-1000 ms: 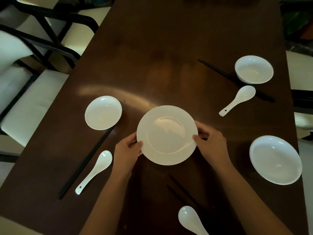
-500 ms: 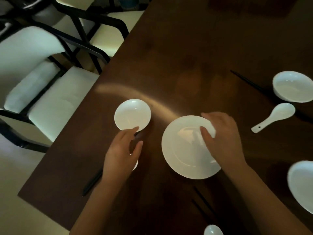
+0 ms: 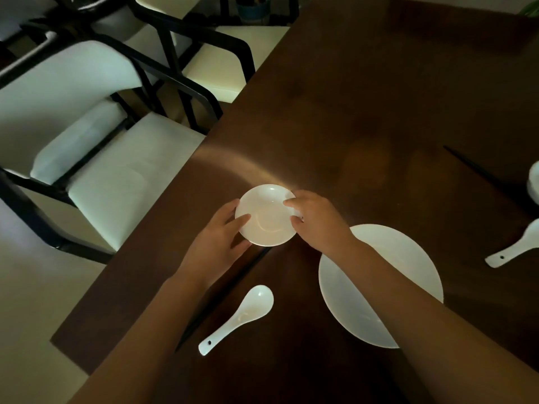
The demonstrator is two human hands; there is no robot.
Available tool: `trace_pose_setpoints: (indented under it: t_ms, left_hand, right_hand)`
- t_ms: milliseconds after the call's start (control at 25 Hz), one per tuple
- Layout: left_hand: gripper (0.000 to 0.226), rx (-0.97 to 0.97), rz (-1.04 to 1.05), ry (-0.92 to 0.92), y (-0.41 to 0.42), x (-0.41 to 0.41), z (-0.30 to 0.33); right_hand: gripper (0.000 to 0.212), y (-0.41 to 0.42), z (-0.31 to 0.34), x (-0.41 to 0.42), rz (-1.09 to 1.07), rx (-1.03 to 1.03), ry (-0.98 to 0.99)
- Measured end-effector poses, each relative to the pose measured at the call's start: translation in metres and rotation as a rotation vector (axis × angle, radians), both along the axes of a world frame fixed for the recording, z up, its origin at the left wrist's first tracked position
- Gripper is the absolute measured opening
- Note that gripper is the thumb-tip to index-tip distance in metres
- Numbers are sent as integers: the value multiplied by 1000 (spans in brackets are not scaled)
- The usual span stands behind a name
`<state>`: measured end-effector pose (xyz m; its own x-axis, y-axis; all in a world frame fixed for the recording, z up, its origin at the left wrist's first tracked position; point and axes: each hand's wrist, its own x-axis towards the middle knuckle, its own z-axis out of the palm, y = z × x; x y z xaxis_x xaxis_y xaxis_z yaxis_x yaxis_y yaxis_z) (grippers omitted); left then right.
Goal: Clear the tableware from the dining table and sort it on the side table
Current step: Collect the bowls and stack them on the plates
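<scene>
Now small dish [image 3: 267, 220] gripped between left hand [image 3: 217, 243], right hand [image 3: 316, 221]

both bare forearms reach forward, left hand [image 3: 220, 239] and right hand [image 3: 316, 222] curled inward, fingertips facing each other.

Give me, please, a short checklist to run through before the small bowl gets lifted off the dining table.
1. Left hand on the small bowl, at its left rim: ok.
2. Right hand on its right rim: ok.
3. Bowl empty: ok.
4. Chopsticks clear of the bowl's base: cannot tell, their tip is hidden near it.
5. Large plate free to receive the bowl: not ok, the right forearm crosses it.
6. Spoon clear of the bowl: ok.
</scene>
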<state>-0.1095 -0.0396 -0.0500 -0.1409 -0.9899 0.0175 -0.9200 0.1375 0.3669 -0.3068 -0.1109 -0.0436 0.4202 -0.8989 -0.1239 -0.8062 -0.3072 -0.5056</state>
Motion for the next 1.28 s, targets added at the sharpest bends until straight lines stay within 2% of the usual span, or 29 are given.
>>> trace_pose_setpoints:
  t_ms: [120,240,400,520,680,1080,1280]
  left_hand:
    - [52,-32,22,40,1,-6,4]
    - [51,-107,-43,80,-2,-20,17]
    - [53,-208,-150,115,-2,-58,35]
    - [55,-164,-212,126,8,-96,37]
    - [53,-61,-306,132,28,-132,28]
    - [52,53,-274,131,49,-144,20]
    - [61,54,-232,71,54,-151,37]
  right_hand:
    - [36,3,2,-3,-84,10,-76]
    - [35,9,11,-21,-207,18,-170]
    - [33,32,30,-67,-335,-95,-243]
    - [32,62,37,-109,-413,-146,-227]
    - [32,103,28,-149,-496,-80,-193]
    - [32,126,10,-160,-487,-43,-236]
    - [30,138,20,-169,-524,-29,-248]
